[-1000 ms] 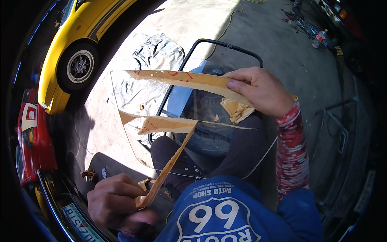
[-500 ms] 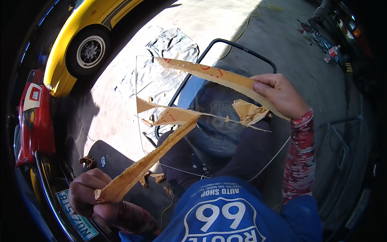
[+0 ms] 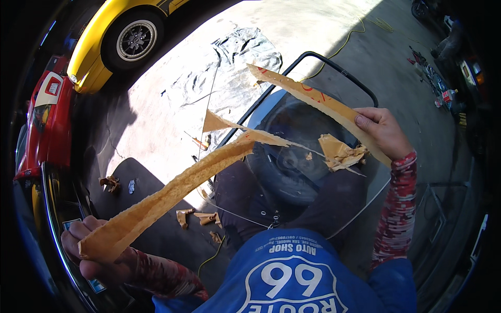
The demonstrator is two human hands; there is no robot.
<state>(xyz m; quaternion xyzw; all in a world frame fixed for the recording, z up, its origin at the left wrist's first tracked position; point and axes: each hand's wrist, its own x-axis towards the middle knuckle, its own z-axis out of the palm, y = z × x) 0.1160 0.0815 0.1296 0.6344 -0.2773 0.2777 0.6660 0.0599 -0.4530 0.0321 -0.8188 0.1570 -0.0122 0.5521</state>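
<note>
My left hand [image 3: 112, 274], at lower left, pinches the end of a long torn strip of brown paper [image 3: 172, 201]. That strip stretches up toward a clear sheet [image 3: 292, 122] over my lap, where torn brown paper still clings. My right hand [image 3: 387, 134] grips the sheet's right side, thumb on top, over another brown strip with red print [image 3: 313, 99]. Crumpled brown paper [image 3: 340, 152] sits beside that hand, with a triangular scrap [image 3: 213, 123] near the sheet's left edge. Through the sheet a dark round object shows, too dim to name.
A black tubular frame [image 3: 334, 68] stands in front of me, beside a crumpled grey cover [image 3: 240, 57] on the floor. Paper scraps [image 3: 206, 217] and a screwdriver [image 3: 198, 141] lie at left. Yellow [image 3: 91, 57] and red [image 3: 55, 122] cars stand left; a bottle [image 3: 449, 96] is far right.
My left hand has moved left and down, drawing the paper strip longer across the sheet. More of the middle of the sheet is bare. The view has shifted slightly.
</note>
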